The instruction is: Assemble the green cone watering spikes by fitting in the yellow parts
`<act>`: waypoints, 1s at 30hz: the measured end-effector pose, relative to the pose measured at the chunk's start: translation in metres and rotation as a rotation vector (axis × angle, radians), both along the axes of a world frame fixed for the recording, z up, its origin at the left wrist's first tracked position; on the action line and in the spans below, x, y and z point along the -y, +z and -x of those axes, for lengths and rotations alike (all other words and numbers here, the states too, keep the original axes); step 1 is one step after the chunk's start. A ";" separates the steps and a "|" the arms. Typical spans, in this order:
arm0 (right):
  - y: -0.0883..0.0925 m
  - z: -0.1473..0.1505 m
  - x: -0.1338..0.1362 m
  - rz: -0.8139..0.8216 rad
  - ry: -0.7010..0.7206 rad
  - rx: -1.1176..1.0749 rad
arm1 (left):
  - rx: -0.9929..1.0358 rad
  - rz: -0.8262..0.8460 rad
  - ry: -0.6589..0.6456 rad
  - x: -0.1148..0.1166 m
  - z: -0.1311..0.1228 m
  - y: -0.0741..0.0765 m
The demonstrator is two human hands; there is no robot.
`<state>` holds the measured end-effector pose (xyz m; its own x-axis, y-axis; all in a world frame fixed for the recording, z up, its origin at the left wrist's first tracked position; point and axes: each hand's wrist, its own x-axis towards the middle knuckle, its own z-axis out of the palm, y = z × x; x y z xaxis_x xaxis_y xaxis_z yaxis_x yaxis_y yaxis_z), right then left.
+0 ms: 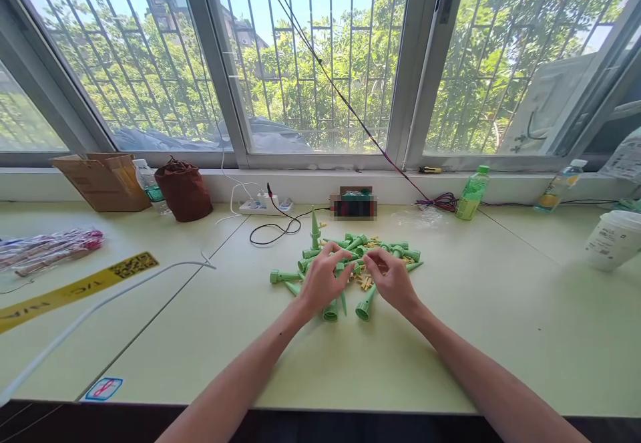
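Curving over green cones, the left hand is half open, the right hand pinched; any hold is unclear. The table spreads toward three o'clock, edge at six.

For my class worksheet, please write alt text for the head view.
A person's left hand and right hand are close together over scattered green cones and small yellow pieces on a pale table. Behind, drink bottles stand before barred windows.

The green cones look smooth plastic, the tabletop smooth with faint sheen
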<state>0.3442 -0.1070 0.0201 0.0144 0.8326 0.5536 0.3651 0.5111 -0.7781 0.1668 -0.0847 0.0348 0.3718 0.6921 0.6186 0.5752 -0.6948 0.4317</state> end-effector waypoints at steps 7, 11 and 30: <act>0.002 -0.004 -0.003 -0.012 -0.045 0.017 | -0.072 0.043 0.091 -0.002 0.001 0.001; 0.000 -0.006 -0.005 -0.018 -0.052 0.029 | -0.093 0.066 0.082 -0.002 0.002 0.000; -0.002 -0.009 -0.007 -0.006 -0.060 0.058 | -0.078 0.088 0.022 -0.006 0.003 -0.003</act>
<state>0.3528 -0.0996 0.0184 0.0324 0.8279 0.5599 0.4396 0.4913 -0.7519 0.1639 -0.0784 0.0314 0.4009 0.7510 0.5246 0.6243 -0.6431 0.4436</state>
